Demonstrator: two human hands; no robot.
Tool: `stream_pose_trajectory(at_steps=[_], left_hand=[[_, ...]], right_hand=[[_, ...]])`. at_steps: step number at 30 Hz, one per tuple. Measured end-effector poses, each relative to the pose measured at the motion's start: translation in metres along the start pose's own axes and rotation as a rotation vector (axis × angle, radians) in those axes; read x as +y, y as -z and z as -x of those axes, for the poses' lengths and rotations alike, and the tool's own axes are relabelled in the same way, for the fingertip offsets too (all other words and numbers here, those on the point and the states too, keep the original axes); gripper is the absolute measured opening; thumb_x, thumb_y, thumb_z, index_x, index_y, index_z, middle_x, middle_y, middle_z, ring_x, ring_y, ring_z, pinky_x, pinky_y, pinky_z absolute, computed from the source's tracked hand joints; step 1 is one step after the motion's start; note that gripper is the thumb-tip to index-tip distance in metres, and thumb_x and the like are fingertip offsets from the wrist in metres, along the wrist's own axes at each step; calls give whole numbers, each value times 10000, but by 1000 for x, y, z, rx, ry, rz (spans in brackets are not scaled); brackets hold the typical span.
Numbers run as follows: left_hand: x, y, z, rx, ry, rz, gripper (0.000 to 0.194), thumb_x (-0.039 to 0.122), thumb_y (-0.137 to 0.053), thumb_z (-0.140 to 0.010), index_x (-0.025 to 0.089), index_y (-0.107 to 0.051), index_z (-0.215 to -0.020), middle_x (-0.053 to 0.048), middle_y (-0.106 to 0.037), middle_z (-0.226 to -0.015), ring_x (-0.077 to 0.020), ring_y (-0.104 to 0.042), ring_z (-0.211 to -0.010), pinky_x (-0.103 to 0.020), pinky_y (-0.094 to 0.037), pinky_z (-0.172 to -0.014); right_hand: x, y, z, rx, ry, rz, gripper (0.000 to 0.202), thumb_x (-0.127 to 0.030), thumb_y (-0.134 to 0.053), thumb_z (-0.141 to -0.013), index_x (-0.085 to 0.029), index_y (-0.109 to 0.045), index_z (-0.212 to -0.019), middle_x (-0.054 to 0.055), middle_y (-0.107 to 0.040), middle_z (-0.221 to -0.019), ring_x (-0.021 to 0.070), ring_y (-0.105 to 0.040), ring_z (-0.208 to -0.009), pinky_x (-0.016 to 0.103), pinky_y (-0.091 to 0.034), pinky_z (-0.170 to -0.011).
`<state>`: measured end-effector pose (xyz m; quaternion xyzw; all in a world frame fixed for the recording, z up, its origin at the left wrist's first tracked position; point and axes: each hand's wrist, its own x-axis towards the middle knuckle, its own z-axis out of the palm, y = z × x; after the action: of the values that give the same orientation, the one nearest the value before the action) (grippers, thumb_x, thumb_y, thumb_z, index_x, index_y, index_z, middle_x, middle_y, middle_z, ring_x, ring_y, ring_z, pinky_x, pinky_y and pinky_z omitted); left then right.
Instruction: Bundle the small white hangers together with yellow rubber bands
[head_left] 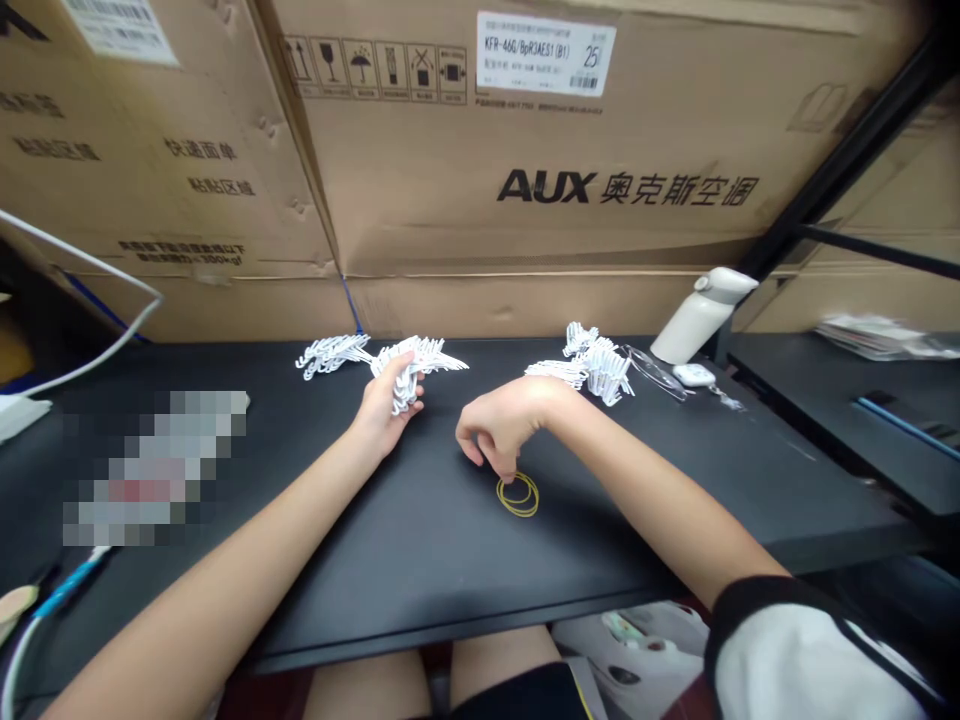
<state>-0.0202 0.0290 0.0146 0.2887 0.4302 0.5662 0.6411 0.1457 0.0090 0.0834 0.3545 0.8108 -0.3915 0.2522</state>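
The yellow rubber bands (519,513) lie on the dark, smooth worktop (420,560), thin round loops overlapping one another. At their far rim, the right hand (506,415) reaches down with bent fingers, the tips seeming to touch a strand; I cannot tell whether they pinch it. Because the loops are slim and lie flat, they could slip from the tips, or two could lift together where they cross.

Beyond the bands and to their left, the left hand (384,405) has its fingers closed around a held bundle (409,365) of slender white hook-ended pieces, probably plastic. A looser grip could let these slick-looking shafts slide out, and the hooks might snag a stretched band. Farther left of the bands lies a similar white cluster (330,355); beyond them to the right are more white bundles (607,368), then a pale cylindrical bottle (694,320). Farthest beyond the bands stands a creased brown cardboard carton (450,190).
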Motion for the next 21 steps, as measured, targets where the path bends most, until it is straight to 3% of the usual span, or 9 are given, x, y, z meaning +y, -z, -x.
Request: stream_pose_trajectory(at_steps=[7,14,18,21], left_hand=[[0,0,0,-3,-7,-24,160,265,-684,-716,150,-596,-784,26,-591,-614,-64,-526,-420,-153,-393,-346],[-8,0,2,-69,-50,-195,296,303,-763,-661,123,-665,-874,-40,-678,-721,-115,-619,-511,-192,-495,-416],[-13,-2,6,-109,-74,-250,300,292,-795,-634,119,-679,-849,-55,-682,-713,-146,-640,-540,-209,-507,-421],[-16,-2,7,-150,-104,-277,300,299,-795,-639,115,-693,-853,-63,-686,-711,-155,-643,-557,-217,-518,-438]], right_hand=[[1,-1,-5,36,-51,58,321,-188,-782,-511,-182,-573,-755,-48,-633,-629,118,-570,-543,220,-377,-492],[26,18,33,424,-65,-57,229,-313,-714,-676,-170,-582,-795,21,-682,-794,107,-583,-571,216,-379,-509],[34,20,34,715,-74,-24,355,-411,-713,-688,-175,-597,-927,52,-681,-923,139,-595,-684,228,-389,-559],[28,14,16,708,11,87,325,-417,-702,-698,-157,-623,-876,57,-664,-858,154,-567,-704,236,-361,-575]])
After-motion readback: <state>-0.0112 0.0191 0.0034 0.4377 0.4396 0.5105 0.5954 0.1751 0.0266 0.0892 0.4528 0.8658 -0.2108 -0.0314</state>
